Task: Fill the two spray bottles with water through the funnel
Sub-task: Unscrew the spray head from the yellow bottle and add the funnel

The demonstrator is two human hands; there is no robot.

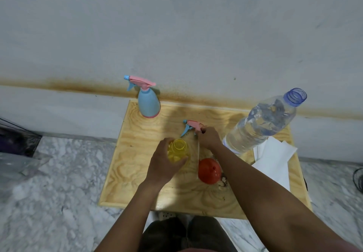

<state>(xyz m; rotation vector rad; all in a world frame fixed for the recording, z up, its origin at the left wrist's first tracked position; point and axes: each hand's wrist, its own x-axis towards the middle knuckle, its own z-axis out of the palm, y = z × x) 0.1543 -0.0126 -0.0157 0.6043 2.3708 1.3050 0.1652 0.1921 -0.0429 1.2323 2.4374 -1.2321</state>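
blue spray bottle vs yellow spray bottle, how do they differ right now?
The blue spray bottle is opaque; the yellow spray bottle is see-through.
The blue one wears its trigger head; the yellow one's neck is open, its spray head held in the right hand.
The blue one stands free at the wooden table's far edge; the left hand grips the yellow one.
Shared: matching pink-and-blue heads.

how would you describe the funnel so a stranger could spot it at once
Look at the wooden table against the wall. Near its front half, just right of the open yellow bottle that the left hand grips, sits the funnel. It is the only orange-red thing there, round and opaque.
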